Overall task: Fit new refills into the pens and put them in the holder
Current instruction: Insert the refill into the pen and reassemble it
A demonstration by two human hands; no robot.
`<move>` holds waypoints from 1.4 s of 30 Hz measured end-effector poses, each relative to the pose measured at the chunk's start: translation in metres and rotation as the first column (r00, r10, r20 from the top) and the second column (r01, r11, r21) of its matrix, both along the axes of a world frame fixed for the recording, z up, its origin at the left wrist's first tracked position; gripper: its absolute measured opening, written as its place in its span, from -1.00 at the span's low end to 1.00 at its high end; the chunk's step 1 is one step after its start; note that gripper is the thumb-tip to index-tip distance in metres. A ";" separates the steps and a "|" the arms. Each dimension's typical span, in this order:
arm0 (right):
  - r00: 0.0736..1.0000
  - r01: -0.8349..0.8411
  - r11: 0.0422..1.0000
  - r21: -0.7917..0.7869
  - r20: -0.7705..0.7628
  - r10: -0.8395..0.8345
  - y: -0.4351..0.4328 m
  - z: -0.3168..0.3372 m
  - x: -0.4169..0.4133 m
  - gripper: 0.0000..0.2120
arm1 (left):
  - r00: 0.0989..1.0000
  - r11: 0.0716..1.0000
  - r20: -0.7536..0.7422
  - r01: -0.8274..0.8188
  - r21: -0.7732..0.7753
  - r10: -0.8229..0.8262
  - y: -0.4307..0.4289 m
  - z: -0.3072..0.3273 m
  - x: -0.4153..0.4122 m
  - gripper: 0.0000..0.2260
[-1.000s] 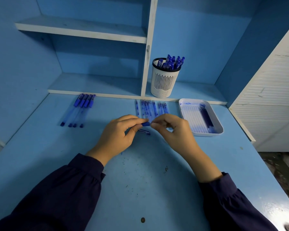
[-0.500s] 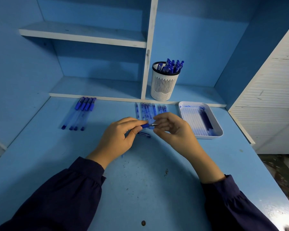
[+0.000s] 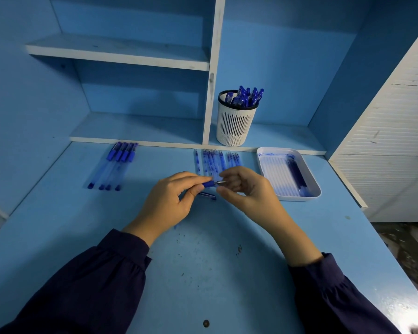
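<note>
Just before the white slotted plastic holder [image 3: 235, 127], left hand [image 3: 169, 203] gripped a blue pen [image 3: 209, 183]; right hand [image 3: 249, 196] beside its tip, hold unclear.

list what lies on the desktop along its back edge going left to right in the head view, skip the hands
capped pens → loose refills → white tray
</note>
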State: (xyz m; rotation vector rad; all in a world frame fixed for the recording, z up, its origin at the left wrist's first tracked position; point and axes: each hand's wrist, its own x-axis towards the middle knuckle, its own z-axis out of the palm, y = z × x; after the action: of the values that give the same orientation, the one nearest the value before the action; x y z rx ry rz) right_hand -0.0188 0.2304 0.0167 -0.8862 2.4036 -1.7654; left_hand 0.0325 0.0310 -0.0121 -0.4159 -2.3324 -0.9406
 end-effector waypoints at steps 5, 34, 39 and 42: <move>0.998 0.021 0.999 0.037 -0.057 -0.019 -0.001 -0.001 0.001 -0.92 | 1.000 1.000 0.019 0.001 -0.002 -0.001 0.000 0.000 0.000 -0.76; 0.996 0.086 0.979 0.187 -0.054 -0.078 -0.008 -0.012 0.001 -0.80 | 0.997 0.995 0.038 -0.077 0.064 0.074 -0.015 0.002 -0.002 -0.82; 0.968 0.040 0.941 0.337 -0.245 0.046 -0.014 -0.019 0.000 -0.79 | 0.991 0.991 0.082 -0.110 0.073 0.104 -0.021 0.000 -0.004 -0.81; 0.961 0.034 0.945 0.324 -0.270 0.058 -0.016 -0.020 0.001 -0.85 | 0.991 0.992 0.084 -0.109 0.065 0.103 -0.021 0.001 -0.004 -0.81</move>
State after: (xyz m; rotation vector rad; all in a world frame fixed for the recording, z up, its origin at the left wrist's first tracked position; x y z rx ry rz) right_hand -0.0182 0.2143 -0.0029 -1.1602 2.7396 -1.2486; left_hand 0.0284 0.0104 -0.0112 -0.2271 -2.3607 -0.9997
